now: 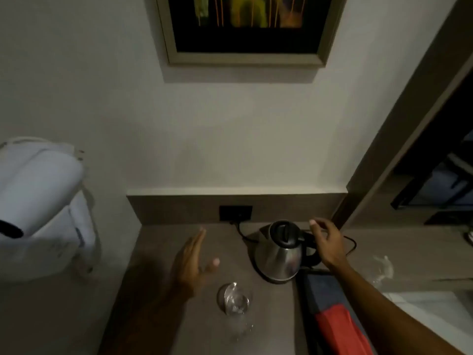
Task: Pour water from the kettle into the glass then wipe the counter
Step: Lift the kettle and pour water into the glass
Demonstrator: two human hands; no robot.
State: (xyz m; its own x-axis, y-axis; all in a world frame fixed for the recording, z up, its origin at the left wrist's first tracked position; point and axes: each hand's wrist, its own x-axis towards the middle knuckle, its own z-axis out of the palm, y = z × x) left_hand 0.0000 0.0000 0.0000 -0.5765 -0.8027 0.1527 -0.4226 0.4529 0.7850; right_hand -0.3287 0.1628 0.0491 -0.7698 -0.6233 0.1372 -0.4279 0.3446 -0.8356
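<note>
Though open — hands point(194, 260) near kettle point(279, 252)

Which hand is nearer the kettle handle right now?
Right. The right hand hovers open at the kettle handle; the left hand is open over the counter, beyond the kettle's other side.

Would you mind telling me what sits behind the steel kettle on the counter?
Behind the steel kettle with the black lid, a black cord runs up to a dark wall socket. The right hand hovers by the handle, covering part of it and the counter behind.
</note>
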